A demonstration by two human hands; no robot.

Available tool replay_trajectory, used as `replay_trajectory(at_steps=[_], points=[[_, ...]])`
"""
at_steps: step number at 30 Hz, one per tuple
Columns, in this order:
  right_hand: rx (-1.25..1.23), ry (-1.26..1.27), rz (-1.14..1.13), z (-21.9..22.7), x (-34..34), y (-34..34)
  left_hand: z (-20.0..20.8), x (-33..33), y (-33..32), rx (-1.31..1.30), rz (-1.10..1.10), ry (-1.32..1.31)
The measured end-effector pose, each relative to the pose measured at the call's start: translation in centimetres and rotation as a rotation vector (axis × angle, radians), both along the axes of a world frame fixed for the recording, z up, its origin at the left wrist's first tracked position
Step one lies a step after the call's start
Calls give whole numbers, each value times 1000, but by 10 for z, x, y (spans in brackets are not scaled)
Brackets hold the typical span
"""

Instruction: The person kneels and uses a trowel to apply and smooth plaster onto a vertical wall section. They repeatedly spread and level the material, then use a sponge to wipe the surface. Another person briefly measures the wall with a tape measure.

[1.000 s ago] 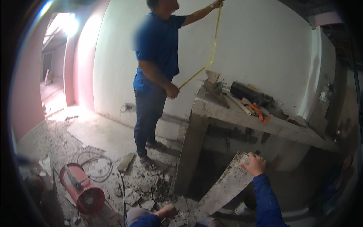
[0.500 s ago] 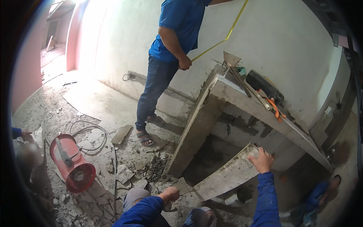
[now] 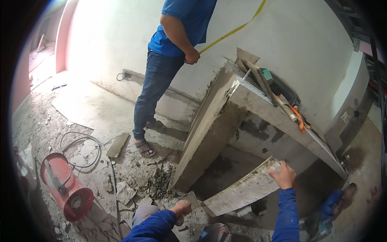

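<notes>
My right hand (image 3: 284, 176) grips the far right end of a long pale board (image 3: 242, 188) with cement-stained faces. The board stands on its edge, slanting across the front of a raw concrete counter frame (image 3: 213, 141). Low in the middle, my left hand (image 3: 182, 208) is closed around the handle of a trowel (image 3: 194, 200); its grey blade points toward the board's near left end. Whether blade and board touch, I cannot tell. A whitish bucket (image 3: 246, 212) lies behind the board's lower edge, partly hidden.
A co-worker (image 3: 169, 60) in a blue shirt holds a yellow tape measure (image 3: 229, 34) by the wall. Orange-handled pliers (image 3: 299, 119) and sticks lie on the counter top. Left are a red blower (image 3: 66, 187), a cable (image 3: 113, 177) and broken rubble. Another person (image 3: 332, 205) is at lower right.
The view has shifted, moving the co-worker and blower leftward in the picture. The board's right end sits slightly farther right, with my right hand still on it. My left hand keeps its hold.
</notes>
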State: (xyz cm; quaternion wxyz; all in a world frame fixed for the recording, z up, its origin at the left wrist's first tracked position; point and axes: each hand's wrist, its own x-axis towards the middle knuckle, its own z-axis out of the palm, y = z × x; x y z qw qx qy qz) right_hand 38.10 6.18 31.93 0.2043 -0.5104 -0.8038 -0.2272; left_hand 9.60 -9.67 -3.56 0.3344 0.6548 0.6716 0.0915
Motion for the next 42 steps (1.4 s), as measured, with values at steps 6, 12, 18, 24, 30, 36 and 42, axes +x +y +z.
replay_trajectory(at_steps=[6,12,18,24,30,36,42], points=[[41,-19,-8,-1,-8,0,-26,-14,21,-18,-90,-23],[38,-38,-55,-4,-15,6,-32,-28,27,4,-171,-39],[67,-70,-29,-5,-25,10,-20,-37,27,-20,-254,-65],[67,-71,-26,-5,-28,15,-16,-38,26,10,-186,-53],[84,-58,-9,-6,-28,16,-18,-39,24,60,-211,42],[59,-74,-57,-4,-29,17,-23,-41,18,31,-193,35],[126,-97,-3,-9,-24,21,-22,-45,11,91,-165,28]])
